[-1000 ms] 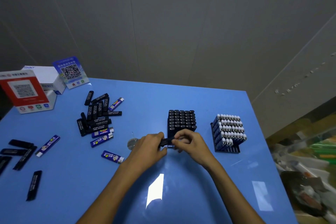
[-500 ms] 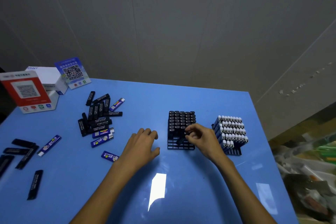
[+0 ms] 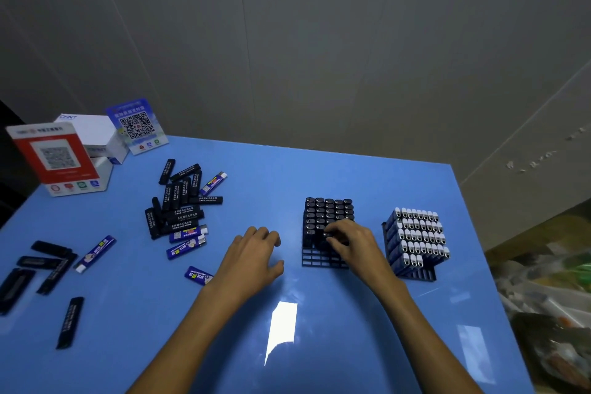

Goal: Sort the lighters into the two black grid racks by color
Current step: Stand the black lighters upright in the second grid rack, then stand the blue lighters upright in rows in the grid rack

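two hands [image 3: 252, 261] [image 3: 353, 241]: r pinching black lighter [image 3: 326, 235] into rack [image 3: 319, 261]

A small shop's back corner or stockroom.

On the blue table [image 3: 319, 169], payment QR-code stands sit at ten o'clock: a red one [image 3: 56, 157] and a blue one [image 3: 137, 125], beside a white carton [image 3: 92, 133]. Lighters in bulk, loose [image 3: 179, 201] and racked [image 3: 415, 237], suggest retail stock. Plain grey panel walls [image 3: 319, 41]; bagged clutter [image 3: 550, 297] at three o'clock.
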`<state>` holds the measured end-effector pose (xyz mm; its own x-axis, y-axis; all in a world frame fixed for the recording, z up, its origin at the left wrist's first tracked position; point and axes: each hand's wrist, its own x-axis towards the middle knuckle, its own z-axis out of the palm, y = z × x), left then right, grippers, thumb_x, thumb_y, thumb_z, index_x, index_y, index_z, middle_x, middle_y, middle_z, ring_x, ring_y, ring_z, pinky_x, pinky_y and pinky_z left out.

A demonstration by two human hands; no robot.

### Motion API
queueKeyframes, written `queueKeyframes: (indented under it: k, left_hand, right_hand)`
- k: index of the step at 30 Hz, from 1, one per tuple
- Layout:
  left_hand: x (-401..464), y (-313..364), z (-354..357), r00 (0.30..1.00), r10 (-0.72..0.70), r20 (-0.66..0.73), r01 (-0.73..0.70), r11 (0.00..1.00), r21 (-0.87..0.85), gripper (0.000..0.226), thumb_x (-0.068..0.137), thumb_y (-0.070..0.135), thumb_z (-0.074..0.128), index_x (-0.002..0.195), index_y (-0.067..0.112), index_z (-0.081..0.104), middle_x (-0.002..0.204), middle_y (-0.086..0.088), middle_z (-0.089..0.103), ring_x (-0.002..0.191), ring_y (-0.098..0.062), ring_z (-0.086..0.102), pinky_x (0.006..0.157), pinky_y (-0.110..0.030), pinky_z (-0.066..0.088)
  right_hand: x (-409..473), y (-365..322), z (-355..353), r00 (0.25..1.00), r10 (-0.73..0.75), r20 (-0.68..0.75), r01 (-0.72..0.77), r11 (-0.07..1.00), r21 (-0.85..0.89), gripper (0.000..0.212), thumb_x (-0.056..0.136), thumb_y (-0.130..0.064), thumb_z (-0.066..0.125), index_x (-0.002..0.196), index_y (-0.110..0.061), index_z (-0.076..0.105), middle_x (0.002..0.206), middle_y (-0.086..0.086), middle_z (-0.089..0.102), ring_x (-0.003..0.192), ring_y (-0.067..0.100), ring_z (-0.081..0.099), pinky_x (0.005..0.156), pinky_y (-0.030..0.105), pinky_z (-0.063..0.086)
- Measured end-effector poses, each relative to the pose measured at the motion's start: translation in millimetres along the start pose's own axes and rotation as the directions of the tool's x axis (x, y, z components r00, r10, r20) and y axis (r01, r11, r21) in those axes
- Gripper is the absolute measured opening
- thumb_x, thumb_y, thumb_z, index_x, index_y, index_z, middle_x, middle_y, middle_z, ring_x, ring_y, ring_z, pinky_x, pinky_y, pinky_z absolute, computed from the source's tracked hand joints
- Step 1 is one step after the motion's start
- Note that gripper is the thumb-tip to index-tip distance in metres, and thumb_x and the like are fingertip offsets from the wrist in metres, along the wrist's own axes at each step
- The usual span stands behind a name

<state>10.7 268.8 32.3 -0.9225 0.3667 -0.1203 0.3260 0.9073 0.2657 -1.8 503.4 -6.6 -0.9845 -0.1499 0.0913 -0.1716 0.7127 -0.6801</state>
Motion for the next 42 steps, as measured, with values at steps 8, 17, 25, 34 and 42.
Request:
queueKeyframes:
  k: [8, 17, 25, 34, 42]
  left_hand:
    - [2, -1, -1, 1.0, 0.013, 0.002, -0.013, 1.0, -0.017, 0.038, 0.092, 0.041, 0.051, 0.125, 0.022, 0.05, 0.123, 0.005, 0.052, 0.116, -0.016, 0.045, 0.092, -0.028, 0.036]
    - [2, -1, -3, 1.0, 0.009, 0.01, -0.009, 1.0, -0.026, 0.038, 0.092, 0.041, 0.052, 0.125, 0.023, 0.05, 0.124, 0.006, 0.052, 0.116, -0.014, 0.045, 0.09, -0.026, 0.036]
    - [5, 3, -9, 1.0, -0.013, 0.005, 0.013, 1.0, -0.011, 0.045, 0.093, 0.042, 0.052, 0.133, 0.021, 0.046, 0.13, 0.004, 0.05, 0.121, -0.016, 0.043, 0.095, -0.029, 0.036]
    - [-9, 24, -14, 0.996, -0.063, -0.066, 0.063, 0.998, 0.001, 0.048, 0.093, 0.044, 0.051, 0.134, 0.021, 0.044, 0.131, 0.003, 0.049, 0.122, -0.017, 0.041, 0.098, -0.031, 0.037]
    - [-48, 19, -12, 0.979, -0.179, -0.093, 0.179, 0.984, -0.011, 0.047, 0.092, 0.043, 0.053, 0.132, 0.021, 0.047, 0.124, 0.003, 0.051, 0.117, -0.018, 0.043, 0.093, -0.03, 0.038]
  right_hand:
    - [4, 0, 5, 0.999, -0.037, -0.003, 0.037, 0.999, -0.019, 0.016, 0.087, -0.01, 0.069, 0.103, -0.012, 0.07, 0.098, -0.003, 0.067, 0.084, 0.009, 0.061, 0.082, 0.024, 0.051]
    - [-3, -4, 17, 0.995, -0.082, -0.06, 0.071, 0.985, -0.154, 0.012, 0.086, -0.015, 0.069, 0.098, -0.016, 0.067, 0.096, -0.004, 0.063, 0.075, 0.013, 0.06, 0.064, 0.034, 0.054]
    - [-11, -18, -21, 0.998, 0.014, -0.055, -0.03, 0.952, -0.305, 0.034, 0.09, -0.034, 0.063, 0.119, -0.017, 0.063, 0.112, -0.001, 0.062, 0.104, 0.022, 0.056, 0.09, 0.036, 0.046]
    - [-30, -27, -43, 0.999, -0.015, 0.04, 0.03, 0.912, -0.41, 0.05, 0.091, -0.045, 0.056, 0.133, -0.019, 0.051, 0.129, -0.002, 0.053, 0.119, 0.02, 0.046, 0.103, 0.033, 0.032]
    - [-37, -42, -28, 0.99, -0.084, 0.114, 0.122, 0.914, -0.387, 0.049, 0.09, -0.045, 0.057, 0.133, -0.021, 0.05, 0.128, -0.003, 0.053, 0.118, 0.019, 0.046, 0.1, 0.03, 0.03]
